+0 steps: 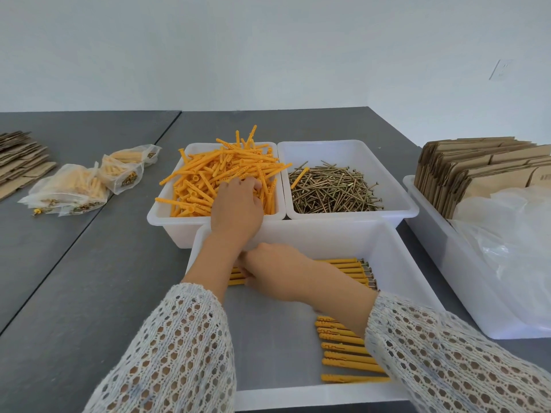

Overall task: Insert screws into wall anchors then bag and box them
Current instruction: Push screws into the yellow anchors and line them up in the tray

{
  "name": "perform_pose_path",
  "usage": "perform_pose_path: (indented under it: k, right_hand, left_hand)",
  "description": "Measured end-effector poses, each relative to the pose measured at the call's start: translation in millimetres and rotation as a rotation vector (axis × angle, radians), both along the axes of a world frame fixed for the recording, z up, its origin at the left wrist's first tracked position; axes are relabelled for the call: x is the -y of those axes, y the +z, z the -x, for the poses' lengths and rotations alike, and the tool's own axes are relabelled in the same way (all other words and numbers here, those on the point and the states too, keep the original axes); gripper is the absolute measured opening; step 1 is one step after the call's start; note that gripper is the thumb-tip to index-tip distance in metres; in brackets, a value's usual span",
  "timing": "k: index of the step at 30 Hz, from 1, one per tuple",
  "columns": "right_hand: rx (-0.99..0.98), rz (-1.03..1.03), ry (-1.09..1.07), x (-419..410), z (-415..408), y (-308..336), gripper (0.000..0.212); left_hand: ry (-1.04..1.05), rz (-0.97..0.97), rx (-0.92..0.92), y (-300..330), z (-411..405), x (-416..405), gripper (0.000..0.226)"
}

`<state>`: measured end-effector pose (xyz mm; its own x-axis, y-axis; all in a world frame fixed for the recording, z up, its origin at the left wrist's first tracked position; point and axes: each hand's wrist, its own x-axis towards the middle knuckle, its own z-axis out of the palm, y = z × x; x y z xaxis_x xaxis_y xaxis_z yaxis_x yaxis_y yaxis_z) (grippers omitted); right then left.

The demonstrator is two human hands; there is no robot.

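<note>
Matt plastic anchors, shiny metal screws, glossy bins

Likely packing workshop (bench): parts bins, cartons.

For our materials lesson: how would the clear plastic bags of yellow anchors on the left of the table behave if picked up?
The clear plastic bags of yellow anchors look thin and slumped, so probably floppy. Being bulged with contents, they would likely sag. One anchor lies outside, so an open bag might spill.

The left hand reaches into the bin of loose yellow anchors at twelve o'clock; the right hand rests on assembled anchors in the near tray. The screws sit at one o'clock.
</note>
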<state>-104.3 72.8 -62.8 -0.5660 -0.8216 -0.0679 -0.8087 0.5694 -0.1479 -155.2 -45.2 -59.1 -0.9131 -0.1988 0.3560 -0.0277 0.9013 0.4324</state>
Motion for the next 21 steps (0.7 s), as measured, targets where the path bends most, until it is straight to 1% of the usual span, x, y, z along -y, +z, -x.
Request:
perform_pose_path:
  k: [3,6,10,13,15,17,19,21]
  right_hand:
    - [0.08,0.149,0.042,-7.9,4.3,10.0,0.026]
    - [0.066,0.276,0.071,-14.7,8.5,14.2,0.03]
    - [-0.035,0.445,0.034,-19.9,17.8,15.4,0.042]
    - [-0.153,0.566,-0.062,-27.0,27.9,19.5,0.039]
    - [-0.263,0.641,-0.161,-35.3,38.8,21.6,0.039]
    - [-0.359,0.682,-0.305,-46.1,52.5,21.2,0.034]
    - [-0.455,0.639,-0.513,-59.7,67.5,18.7,0.024]
    - [-0.462,0.518,-0.734,-75.2,78.8,16.5,0.012]
  left_hand:
    - [-0.059,0.144,0.163,1.8,1.5,-0.9,0.04]
    - [-0.088,0.164,0.265,3.0,3.0,1.1,0.041]
    - [-0.085,0.133,0.299,5.2,4.4,1.7,0.04]
    - [-0.061,0.037,0.213,4.1,1.9,1.2,0.031]
    - [-0.036,-0.02,0.096,2.5,-3.0,-2.4,0.026]
    - [-0.002,-0.075,-0.023,1.3,-6.1,-6.5,0.017]
    - [0.016,-0.156,-0.121,0.1,-5.4,-7.2,0.008]
    - [0.01,-0.263,-0.196,0.1,-3.4,-3.9,0.004]
